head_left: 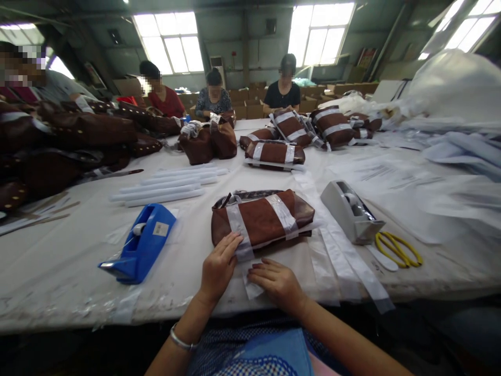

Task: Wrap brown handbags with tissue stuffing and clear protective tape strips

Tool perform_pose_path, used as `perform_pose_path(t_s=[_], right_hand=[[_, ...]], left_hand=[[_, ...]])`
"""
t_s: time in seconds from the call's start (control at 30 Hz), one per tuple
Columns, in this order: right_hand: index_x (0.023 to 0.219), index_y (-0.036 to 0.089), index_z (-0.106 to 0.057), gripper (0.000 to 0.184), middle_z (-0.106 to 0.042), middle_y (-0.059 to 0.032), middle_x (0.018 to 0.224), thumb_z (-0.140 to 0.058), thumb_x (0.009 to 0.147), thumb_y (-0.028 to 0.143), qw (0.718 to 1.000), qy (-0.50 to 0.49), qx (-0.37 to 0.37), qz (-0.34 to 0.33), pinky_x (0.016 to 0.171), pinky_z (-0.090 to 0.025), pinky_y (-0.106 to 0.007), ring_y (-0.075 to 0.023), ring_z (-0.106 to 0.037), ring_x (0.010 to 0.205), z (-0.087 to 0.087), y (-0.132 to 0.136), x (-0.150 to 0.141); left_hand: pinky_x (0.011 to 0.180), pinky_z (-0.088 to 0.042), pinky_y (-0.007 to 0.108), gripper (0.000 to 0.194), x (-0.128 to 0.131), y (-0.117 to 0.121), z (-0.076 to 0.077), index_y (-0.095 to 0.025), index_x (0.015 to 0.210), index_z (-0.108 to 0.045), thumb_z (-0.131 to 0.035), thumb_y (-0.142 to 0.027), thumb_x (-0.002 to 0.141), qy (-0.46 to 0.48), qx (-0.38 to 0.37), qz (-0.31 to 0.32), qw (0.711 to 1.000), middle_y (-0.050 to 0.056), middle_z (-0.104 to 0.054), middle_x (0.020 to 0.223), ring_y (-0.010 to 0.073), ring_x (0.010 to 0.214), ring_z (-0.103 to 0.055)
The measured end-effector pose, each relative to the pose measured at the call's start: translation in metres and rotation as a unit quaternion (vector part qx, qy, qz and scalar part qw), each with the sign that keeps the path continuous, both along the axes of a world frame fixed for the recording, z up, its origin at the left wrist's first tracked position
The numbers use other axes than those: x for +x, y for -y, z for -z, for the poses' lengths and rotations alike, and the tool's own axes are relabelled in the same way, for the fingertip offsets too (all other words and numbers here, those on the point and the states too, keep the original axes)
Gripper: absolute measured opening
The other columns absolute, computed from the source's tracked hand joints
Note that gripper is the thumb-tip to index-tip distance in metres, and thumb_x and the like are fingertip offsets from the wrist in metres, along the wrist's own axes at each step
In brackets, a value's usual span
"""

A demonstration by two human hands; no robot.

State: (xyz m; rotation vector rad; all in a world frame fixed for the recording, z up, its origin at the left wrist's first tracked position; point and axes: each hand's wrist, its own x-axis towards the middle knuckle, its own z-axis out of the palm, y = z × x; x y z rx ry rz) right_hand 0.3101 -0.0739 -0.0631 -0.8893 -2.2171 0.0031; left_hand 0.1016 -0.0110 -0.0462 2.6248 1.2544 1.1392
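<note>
A brown bag [258, 224] lies on its side in front of me, with two pale translucent strips wrapped across it. My left hand [219, 263] rests its outstretched fingers on the lower end of the left strip [237, 222], at the bag's near edge. Just to the right, my right hand [278, 282] lies flat, fingers extended, over a thin translucent piece [253, 284] on the table. Neither hand is closed around anything. A blue tape dispenser [144, 243] stands left of the bag, and a grey tape dispenser [350, 211] stands to its right.
Yellow-handled scissors [398, 250] lie beside the grey dispenser. White paper rolls [164, 190] sit behind the blue one. More wrapped bags [276, 154] lie farther back; brown bags [78, 130] are piled at left. Plastic sheets [430, 188] spread at right. Several people sit across the table.
</note>
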Motion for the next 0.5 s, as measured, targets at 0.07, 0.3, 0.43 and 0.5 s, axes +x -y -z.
perform_pose_path(t_s=[0.07, 0.3, 0.43, 0.5], right_hand=[[0.112, 0.020, -0.068, 0.027, -0.077, -0.0056, 0.107, -0.044, 0.101, 0.017, 1.000, 0.005, -0.011, -0.013, 0.097, -0.057, -0.037, -0.0176, -0.072, 0.099, 0.001, 0.007, 0.000], [0.117, 0.019, -0.067, 0.029, -0.077, -0.0058, 0.107, -0.043, 0.100, 0.017, 0.999, 0.008, 0.003, -0.031, 0.097, -0.057, -0.035, -0.0173, -0.072, 0.101, 0.006, 0.024, 0.002], [0.118, 0.021, -0.066, 0.029, -0.077, -0.0050, 0.108, -0.045, 0.099, 0.016, 0.999, 0.012, -0.004, -0.043, 0.100, -0.054, -0.035, -0.0163, -0.072, 0.102, 0.005, 0.023, 0.005], [0.121, 0.021, -0.065, 0.030, -0.076, -0.0050, 0.111, -0.045, 0.099, 0.015, 0.999, 0.018, -0.020, -0.044, 0.103, -0.053, -0.037, -0.0169, -0.070, 0.106, 0.002, 0.020, 0.006]], left_hand=[[0.105, -0.053, 0.041, 0.052, 0.000, -0.001, 0.003, -0.022, 0.136, -0.054, -0.052, -0.003, 0.087, -0.003, 0.016, 0.000, 1.000, 0.006, -0.062, 0.137, 0.0213, 0.126, -0.059], [0.109, -0.050, 0.044, 0.052, 0.001, 0.000, 0.014, -0.021, 0.140, -0.051, -0.054, -0.006, 0.091, -0.017, 0.044, 0.003, 0.999, 0.008, -0.060, 0.139, 0.0219, 0.130, -0.056], [0.110, -0.049, 0.043, 0.054, 0.000, 0.003, 0.022, -0.022, 0.142, -0.050, -0.053, -0.003, 0.091, -0.029, 0.079, 0.009, 0.996, 0.008, -0.061, 0.137, 0.0221, 0.129, -0.056], [0.110, -0.049, 0.042, 0.055, 0.000, 0.004, 0.025, -0.022, 0.142, -0.051, -0.053, -0.002, 0.091, -0.039, 0.085, 0.003, 0.996, 0.008, -0.063, 0.134, 0.0221, 0.127, -0.057]])
